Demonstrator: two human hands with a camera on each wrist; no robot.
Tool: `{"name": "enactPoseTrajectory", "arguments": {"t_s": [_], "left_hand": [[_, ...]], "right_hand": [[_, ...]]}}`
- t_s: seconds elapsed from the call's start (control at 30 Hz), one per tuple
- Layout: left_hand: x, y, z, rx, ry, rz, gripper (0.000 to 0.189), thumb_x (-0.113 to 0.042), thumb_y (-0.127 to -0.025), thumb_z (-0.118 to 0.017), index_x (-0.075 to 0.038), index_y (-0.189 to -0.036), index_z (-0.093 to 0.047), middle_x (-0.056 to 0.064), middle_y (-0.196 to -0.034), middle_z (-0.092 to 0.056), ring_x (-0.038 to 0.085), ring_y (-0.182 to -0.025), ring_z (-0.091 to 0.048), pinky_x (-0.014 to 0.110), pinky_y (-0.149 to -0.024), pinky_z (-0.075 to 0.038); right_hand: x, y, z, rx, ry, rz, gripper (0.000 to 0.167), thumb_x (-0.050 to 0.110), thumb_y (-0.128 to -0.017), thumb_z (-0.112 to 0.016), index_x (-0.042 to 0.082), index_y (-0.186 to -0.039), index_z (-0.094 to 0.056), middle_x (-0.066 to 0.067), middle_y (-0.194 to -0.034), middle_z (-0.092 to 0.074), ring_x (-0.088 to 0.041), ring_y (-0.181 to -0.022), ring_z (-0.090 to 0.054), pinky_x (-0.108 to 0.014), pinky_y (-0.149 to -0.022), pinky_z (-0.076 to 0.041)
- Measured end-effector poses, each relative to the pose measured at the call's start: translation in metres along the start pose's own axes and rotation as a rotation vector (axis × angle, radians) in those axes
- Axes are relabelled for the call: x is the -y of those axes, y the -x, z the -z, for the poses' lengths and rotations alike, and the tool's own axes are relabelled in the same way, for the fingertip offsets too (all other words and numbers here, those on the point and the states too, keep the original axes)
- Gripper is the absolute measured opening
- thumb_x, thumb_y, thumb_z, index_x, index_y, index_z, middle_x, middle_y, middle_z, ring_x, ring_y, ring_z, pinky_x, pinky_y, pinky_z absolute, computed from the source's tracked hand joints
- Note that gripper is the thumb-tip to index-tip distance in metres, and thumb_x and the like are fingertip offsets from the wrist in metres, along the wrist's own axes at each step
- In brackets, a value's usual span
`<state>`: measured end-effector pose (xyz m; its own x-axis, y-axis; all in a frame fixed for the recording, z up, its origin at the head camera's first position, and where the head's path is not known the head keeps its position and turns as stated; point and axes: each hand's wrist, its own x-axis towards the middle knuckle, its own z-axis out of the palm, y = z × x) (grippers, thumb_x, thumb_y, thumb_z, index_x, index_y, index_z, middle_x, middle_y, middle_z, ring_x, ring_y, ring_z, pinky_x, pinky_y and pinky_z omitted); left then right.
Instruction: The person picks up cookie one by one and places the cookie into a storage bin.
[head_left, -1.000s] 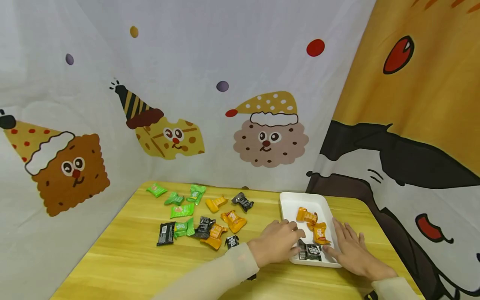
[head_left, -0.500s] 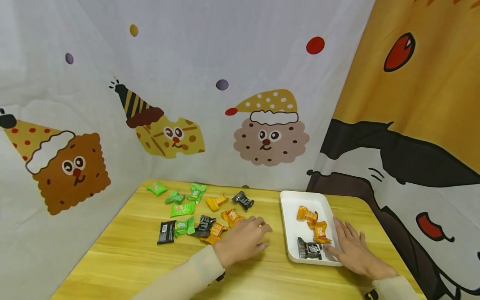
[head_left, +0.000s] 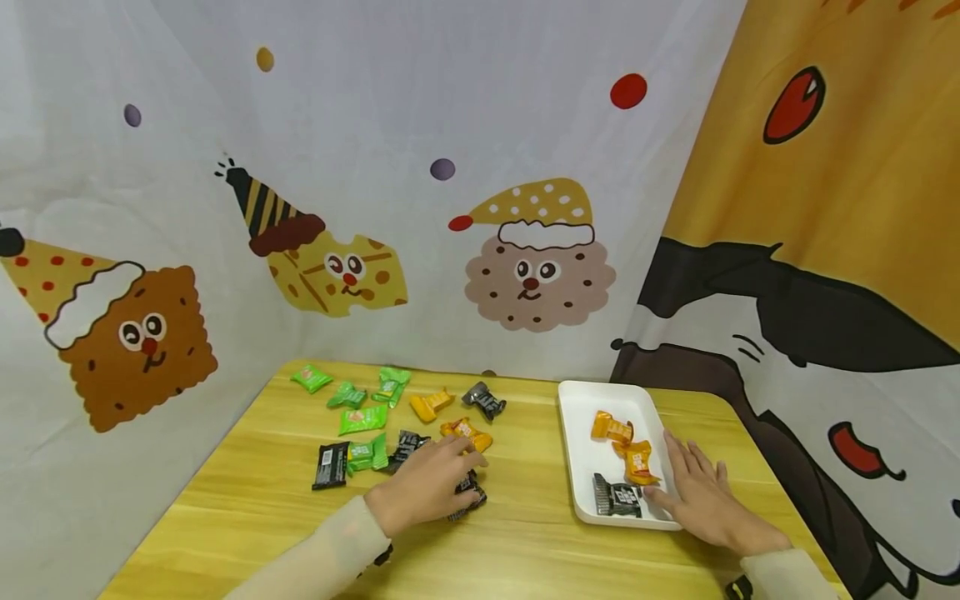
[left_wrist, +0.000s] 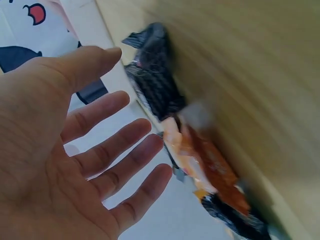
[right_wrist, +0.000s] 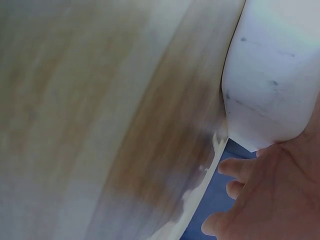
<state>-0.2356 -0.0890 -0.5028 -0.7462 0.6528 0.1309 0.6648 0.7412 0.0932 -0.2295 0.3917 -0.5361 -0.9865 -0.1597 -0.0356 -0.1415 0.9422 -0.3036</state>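
My left hand (head_left: 427, 483) reaches over the wrapped candies left of the tray. In the left wrist view its fingers are spread and nothing lies between them; a black-wrapped candy (left_wrist: 155, 75) and an orange-wrapped one (left_wrist: 205, 160) are just past the fingertips. That black candy (head_left: 468, 493) shows right beside the thumb in the head view. My right hand (head_left: 708, 492) rests along the right side of the white tray (head_left: 581, 467), thumb over the rim and fingers straight. Inside the tray are two orange candies (head_left: 639, 463) and a black one (head_left: 618, 496).
Several green candies (head_left: 363, 419) lie at the table's far left, with a black packet (head_left: 330, 467) nearer. An orange candy (head_left: 431, 406) and a dark one (head_left: 484, 402) sit farther back. A cartoon-printed cloth (head_left: 360, 125) hangs behind the wooden table (head_left: 525, 554).
My left hand has moved left from over the tray to the loose candies, uncovering the tray's contents. The right hand stays at the tray's side.
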Motion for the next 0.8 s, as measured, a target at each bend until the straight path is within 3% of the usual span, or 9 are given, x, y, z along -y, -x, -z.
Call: {"name": "enactPoseTrajectory", "arguments": {"t_s": [0.27, 0.57, 0.8], "left_hand": [[0.006, 0.015, -0.006, -0.001, 0.011, 0.008, 0.058, -0.047, -0.098, -0.095, -0.022, -0.147, -0.078, 0.005, -0.141, -0.074, 0.019, -0.113, -0.072, 0.042, -0.100, -0.070], [0.002, 0.016, -0.010, 0.039, 0.029, 0.037, 0.060, -0.053, -0.098, -0.094, -0.024, -0.148, -0.077, 0.005, -0.144, -0.074, 0.029, -0.129, -0.076, 0.055, -0.114, -0.066], [-0.001, 0.017, -0.008, 0.052, 0.038, 0.035, 0.053, -0.045, -0.101, -0.093, -0.022, -0.147, -0.078, 0.006, -0.140, -0.077, 0.026, -0.120, -0.078, 0.054, -0.108, -0.068]], "right_hand": [[-0.001, -0.001, 0.001, 0.004, 0.003, -0.002, 0.117, 0.067, -0.111, -0.067, -0.007, -0.182, -0.012, -0.049, -0.181, -0.025, -0.076, -0.166, -0.018, -0.102, -0.123, -0.009], [-0.001, -0.002, 0.000, 0.005, 0.011, -0.002, 0.118, 0.068, -0.111, -0.068, -0.007, -0.182, -0.012, -0.049, -0.181, -0.025, -0.076, -0.166, -0.019, -0.102, -0.124, -0.010], [-0.002, -0.001, -0.001, 0.003, 0.009, 0.007, 0.116, 0.067, -0.111, -0.068, -0.008, -0.181, -0.013, -0.049, -0.180, -0.027, -0.077, -0.165, -0.020, -0.102, -0.123, -0.011]]}}
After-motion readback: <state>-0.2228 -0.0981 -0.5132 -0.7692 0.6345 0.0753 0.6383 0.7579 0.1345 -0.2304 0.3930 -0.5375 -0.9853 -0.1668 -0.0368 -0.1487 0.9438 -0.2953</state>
